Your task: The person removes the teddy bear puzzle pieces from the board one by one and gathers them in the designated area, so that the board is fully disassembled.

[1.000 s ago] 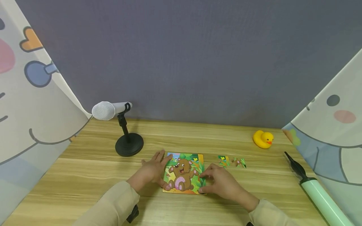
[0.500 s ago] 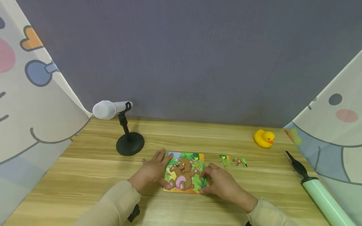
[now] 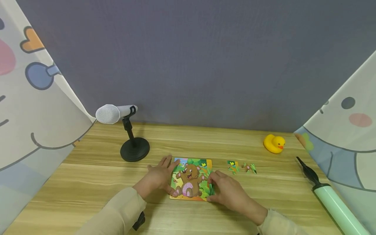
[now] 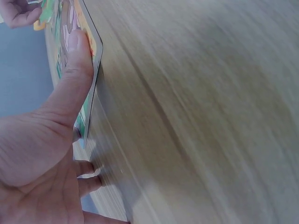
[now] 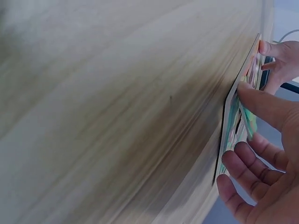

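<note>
A square jigsaw puzzle (image 3: 191,198) with a brown bear picture lies on the wooden table. My left hand (image 3: 158,176) rests at its left side with fingers spread, the thumb on the lower left corner. At the puzzle's lower right, my right hand (image 3: 228,192) pinches a green puzzle piece (image 5: 249,122) between thumb and index finger. In the right wrist view that piece is tilted up from the board, while the other fingers stay loosely bent by the board's edge. Two loose pieces, one with a yellow bird (image 3: 233,165) and one brown and green (image 3: 249,168), lie to the right.
A white microphone (image 3: 108,114) on a black round stand (image 3: 134,149) is at the back left. A yellow rubber duck (image 3: 274,143) sits at the back right. Along the right edge lies a mint-green hand pump (image 3: 337,209). A grey partition (image 3: 194,65) rises behind the table.
The right hand's fingers have shifted slightly at the puzzle's lower right, with the piece there changing its tilt. The left hand has kept its place on the left edge.
</note>
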`<move>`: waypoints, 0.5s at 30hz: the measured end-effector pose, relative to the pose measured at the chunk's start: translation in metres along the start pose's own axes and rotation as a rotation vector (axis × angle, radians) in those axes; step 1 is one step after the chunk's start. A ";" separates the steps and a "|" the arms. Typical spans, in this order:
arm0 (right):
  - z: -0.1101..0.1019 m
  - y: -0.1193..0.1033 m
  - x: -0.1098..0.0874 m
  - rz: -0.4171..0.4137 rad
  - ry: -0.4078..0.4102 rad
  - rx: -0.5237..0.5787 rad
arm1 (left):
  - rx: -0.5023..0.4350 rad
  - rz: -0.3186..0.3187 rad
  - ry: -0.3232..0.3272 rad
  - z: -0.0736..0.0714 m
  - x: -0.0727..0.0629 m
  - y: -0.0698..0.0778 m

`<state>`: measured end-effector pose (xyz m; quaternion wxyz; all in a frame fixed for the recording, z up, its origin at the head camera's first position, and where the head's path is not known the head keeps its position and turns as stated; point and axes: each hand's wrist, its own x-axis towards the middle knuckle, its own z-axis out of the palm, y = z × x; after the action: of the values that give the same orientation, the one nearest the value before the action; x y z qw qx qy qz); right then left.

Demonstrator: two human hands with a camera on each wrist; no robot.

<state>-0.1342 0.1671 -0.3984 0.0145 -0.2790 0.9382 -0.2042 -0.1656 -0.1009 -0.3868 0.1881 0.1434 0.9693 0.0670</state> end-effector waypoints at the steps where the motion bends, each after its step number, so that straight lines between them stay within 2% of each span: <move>1: 0.000 0.000 0.000 -0.010 0.005 -0.005 | -0.003 -0.002 -0.003 0.000 0.001 0.000; 8: -0.001 0.005 0.002 -0.051 0.025 -0.076 | -0.002 -0.007 -0.022 0.004 0.006 -0.003; 15: -0.012 0.013 0.008 -0.040 -0.004 0.000 | -0.016 -0.012 -0.017 -0.001 -0.001 0.001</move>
<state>-0.1491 0.1776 -0.3917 0.0124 -0.2980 0.9324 -0.2040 -0.1652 -0.1004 -0.3853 0.1979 0.1367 0.9679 0.0726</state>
